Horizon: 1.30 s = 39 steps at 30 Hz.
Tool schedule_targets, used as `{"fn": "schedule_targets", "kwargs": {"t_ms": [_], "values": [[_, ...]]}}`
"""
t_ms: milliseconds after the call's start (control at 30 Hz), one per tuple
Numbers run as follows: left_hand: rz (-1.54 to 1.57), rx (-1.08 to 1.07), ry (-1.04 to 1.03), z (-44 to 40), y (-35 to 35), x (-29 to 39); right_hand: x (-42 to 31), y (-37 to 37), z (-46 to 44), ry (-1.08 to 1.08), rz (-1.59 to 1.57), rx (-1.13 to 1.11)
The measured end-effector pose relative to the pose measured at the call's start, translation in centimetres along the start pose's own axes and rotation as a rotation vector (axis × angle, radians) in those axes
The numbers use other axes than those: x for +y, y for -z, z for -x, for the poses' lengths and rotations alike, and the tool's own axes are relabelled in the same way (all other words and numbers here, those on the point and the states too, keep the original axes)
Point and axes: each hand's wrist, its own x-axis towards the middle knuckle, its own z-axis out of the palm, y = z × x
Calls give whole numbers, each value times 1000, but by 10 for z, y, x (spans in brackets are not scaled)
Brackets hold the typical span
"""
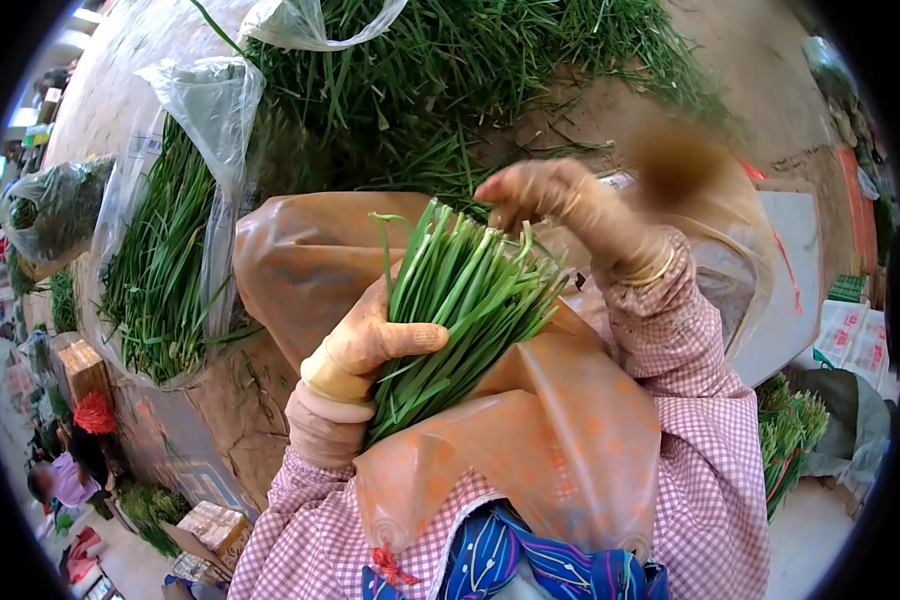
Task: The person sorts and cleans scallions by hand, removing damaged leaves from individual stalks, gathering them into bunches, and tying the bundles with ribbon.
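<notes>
My left hand [375, 335], in a pale glove, is wrapped round a bundle of garlic chives [460, 300]. The thumb lies across the green stalks, and their pale cut ends point up and away from me. My right hand [545, 200], gloved too and a little blurred by motion, hovers just beyond those cut ends. Its fingers are loosely bent and apart, with nothing visible in them. Under the bundle a translucent, orange-dotted plastic apron [570, 400] covers my lap and checked sleeves.
A large heap of loose chives [420, 80] spreads over the ground ahead. To the left stands an open clear plastic bag [205, 100] with bundled chives [160, 260] in it. More bundles [790, 430] lie at the right. Another person [70, 480] is at the far left.
</notes>
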Motion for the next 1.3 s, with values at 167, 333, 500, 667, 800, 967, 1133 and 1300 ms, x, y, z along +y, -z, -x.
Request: {"fn": "schedule_targets", "kwargs": {"t_ms": [167, 333, 500, 667, 800, 967, 1133, 1300], "values": [[17, 7, -36, 0, -2, 1, 2, -6, 4, 54, -72, 126], [-6, -19, -6, -2, -5, 1, -27, -36, -24, 305, 437, 69], [-78, -20, -30, 1, 6, -3, -28, -56, -57, 157, 169, 22], [-47, -12, -58, 5, 1, -1, -22, 78, -62, 364, 213, 858], [-79, -45, -38, -3, 3, -3, -48, 22, -33, 110, 449, 387], [-94, -12, -18, -3, 0, -1, -31, -26, -56, 36, 482, -263], [-12, 17, -3, 1, 3, -3, -38, -3, -48, 248, 349, 345], [18, 27, -40, -2, 1, -1, -23, 84, -25, 169, 530, 750]]}}
